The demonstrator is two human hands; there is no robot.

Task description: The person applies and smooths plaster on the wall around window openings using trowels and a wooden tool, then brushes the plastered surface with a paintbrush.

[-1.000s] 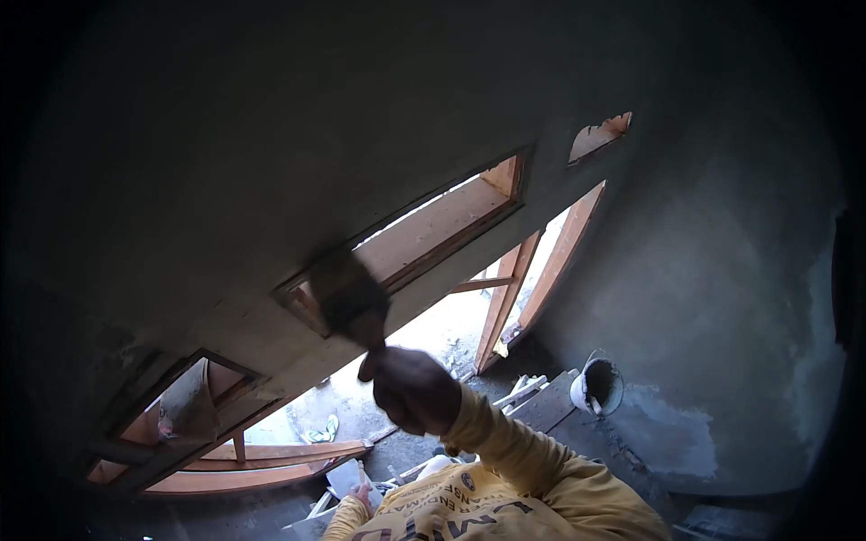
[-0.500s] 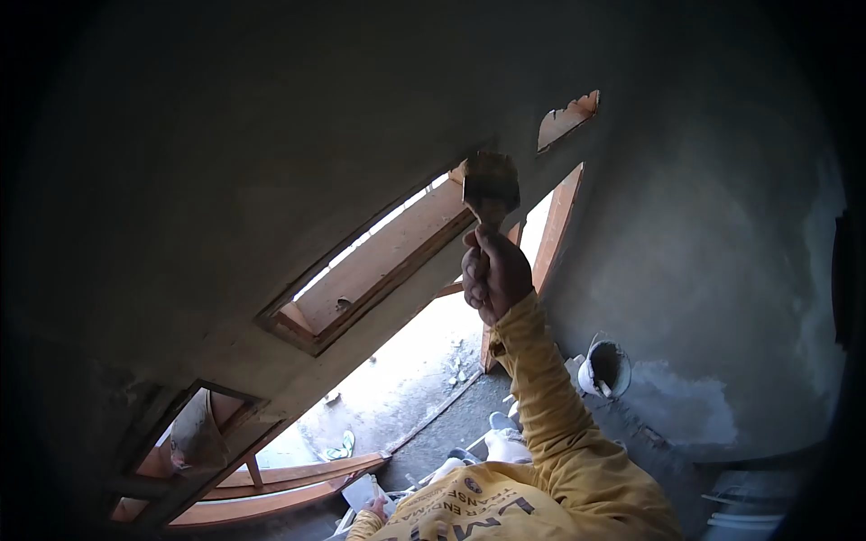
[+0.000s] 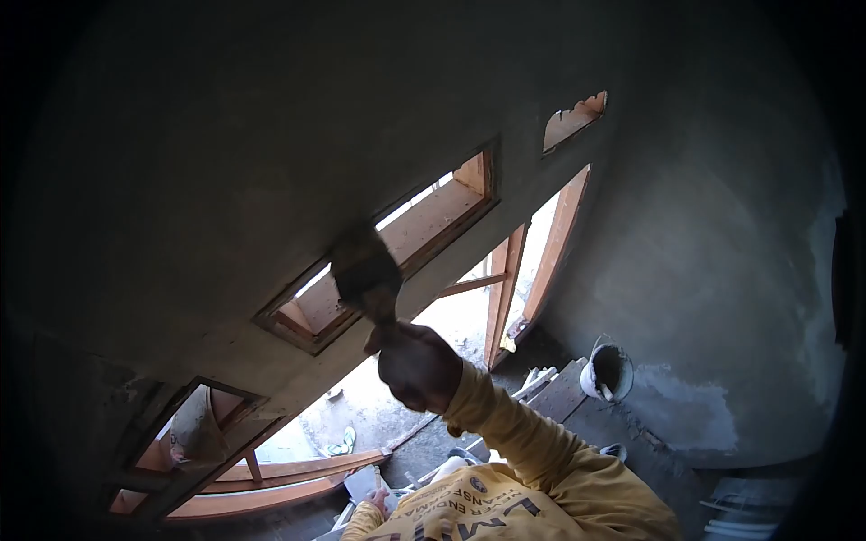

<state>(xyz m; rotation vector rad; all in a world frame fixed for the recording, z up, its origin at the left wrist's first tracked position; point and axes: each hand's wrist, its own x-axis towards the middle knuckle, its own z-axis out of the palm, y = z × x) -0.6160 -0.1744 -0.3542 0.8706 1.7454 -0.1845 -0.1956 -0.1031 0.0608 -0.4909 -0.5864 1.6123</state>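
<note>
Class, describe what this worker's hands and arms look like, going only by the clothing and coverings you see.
Both the right hand and left hand are bare, with no gloves visible. Long, mustard-yellow sleeves cover the arms, loose and creased on the right. They match the shirt, which has dark lettering.

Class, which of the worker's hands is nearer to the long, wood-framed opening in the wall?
Right. The right hand is raised toward the opening, its tool overlapping it in view; the left hand is low by the torso, holding a pale object.
</note>
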